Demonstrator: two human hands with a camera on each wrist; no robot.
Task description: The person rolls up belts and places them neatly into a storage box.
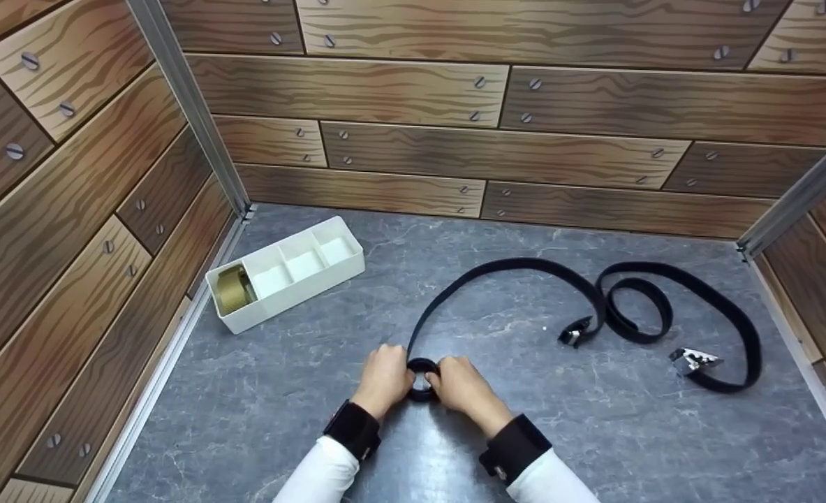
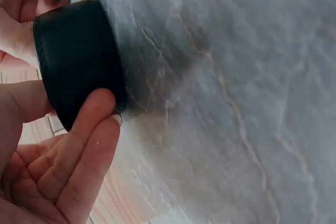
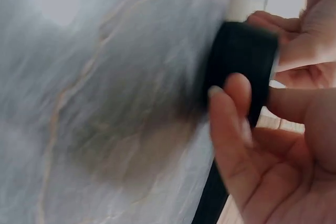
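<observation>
A black belt [image 1: 517,264] runs in an arc across the grey surface. Its near end is wound into a small round roll [image 2: 79,59] standing between both hands. My left hand [image 1: 386,377] holds the roll's left side, thumb inside the ring and fingers outside. On the opposite side my right hand [image 1: 467,385] pinches it the same way, with its fingers [image 3: 231,135] against the outer face. The arc's far end carries a dark buckle [image 1: 574,332]. Close by on the right, a second black belt [image 1: 730,314] lies loosely curled, with a shiny silver buckle [image 1: 695,360].
A white divided box [image 1: 301,290] stands at the back left. Its leftmost compartment holds a rolled olive-gold strap [image 1: 232,289]. Wood-patterned panels [image 1: 413,150] with metal corner rails enclose the surface at the back and both sides.
</observation>
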